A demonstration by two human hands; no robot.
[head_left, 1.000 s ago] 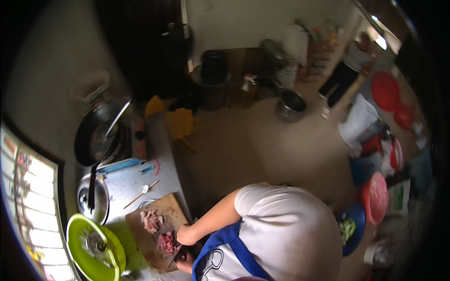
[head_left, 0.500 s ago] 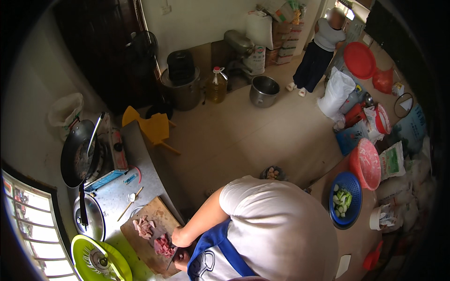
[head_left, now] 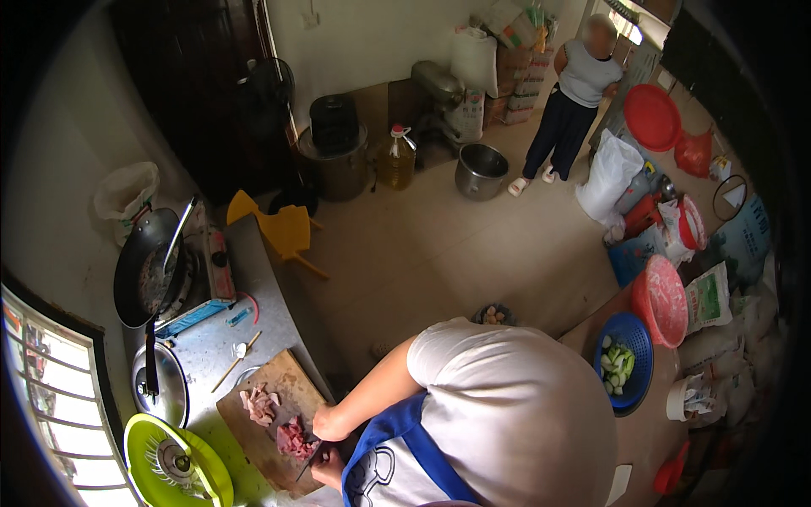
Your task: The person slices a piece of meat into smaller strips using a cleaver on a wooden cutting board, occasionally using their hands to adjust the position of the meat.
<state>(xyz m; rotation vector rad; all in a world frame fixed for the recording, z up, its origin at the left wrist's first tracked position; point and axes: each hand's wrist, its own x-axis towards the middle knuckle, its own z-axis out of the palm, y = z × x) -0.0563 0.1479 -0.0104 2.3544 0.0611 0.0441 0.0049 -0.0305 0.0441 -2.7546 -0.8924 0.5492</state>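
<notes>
Along the left side of the scene a grey table (head_left: 253, 279) is seen, carrying a black wok (head_left: 144, 266) at its far end, a steel pot lid (head_left: 160, 389) nearer, and a lime-green bowl (head_left: 173, 460) nearest of all. Between these and the person's body a wooden cutting board (head_left: 287, 384) is laid, on which two heaps of raw meat are found: a paler pile of cut pieces (head_left: 260, 404) toward the left and a darker red lump (head_left: 293, 438) just beside the hands. The left hand (head_left: 328, 421) is pressed down on or just beside the red lump, its grip narrow with fingers curled; whether meat is actually pinched cannot be told. The right hand (head_left: 331, 463) is closed around the handle of a dark knife (head_left: 309, 460), whose blade is angled toward the red lump. A small spoon (head_left: 239, 350) and a thin stick (head_left: 236, 362) lie on the table beyond the board. Far across the floor another person (head_left: 574, 93) is seen standing, well apart. A cut to the steadying fingers is judged the main risk, since they are held close to the blade and wet meat may slide under pressure. The board is set near the table's edge, so it could shift if pushed sideways.
</notes>
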